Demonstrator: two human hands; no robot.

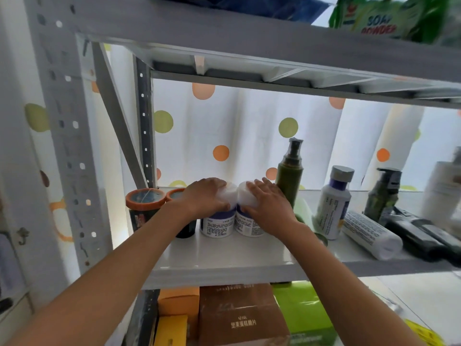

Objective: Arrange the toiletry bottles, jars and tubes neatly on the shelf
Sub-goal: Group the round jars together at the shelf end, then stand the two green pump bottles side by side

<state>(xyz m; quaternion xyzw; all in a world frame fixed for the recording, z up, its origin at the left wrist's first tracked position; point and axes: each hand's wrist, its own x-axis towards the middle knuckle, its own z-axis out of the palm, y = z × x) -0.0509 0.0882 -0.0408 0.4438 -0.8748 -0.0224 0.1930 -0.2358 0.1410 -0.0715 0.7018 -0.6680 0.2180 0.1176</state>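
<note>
While both hands press on a pair of jars, the shelf [224,255] reads as partly arranged. At nine o'clock two orange-rimmed dark jars [145,199] stand upright, touching. Just beside them the left hand [205,196] lies cupped over the lid of the left white jar [218,221]; the right hand [268,203] wraps the right white jar [247,221], fingers narrow around it. These jars touch, upright, near centre. Toward two o'clock a green pump bottle [290,171] stands behind. At three o'clock disorder remains: a grey-capped white bottle [333,201] leans, a white tube [371,234] lies flat, a dark pump bottle [383,196] stands, and black tubes [424,236] lie down. Judged state: left side ordered, right side still to do.
</note>
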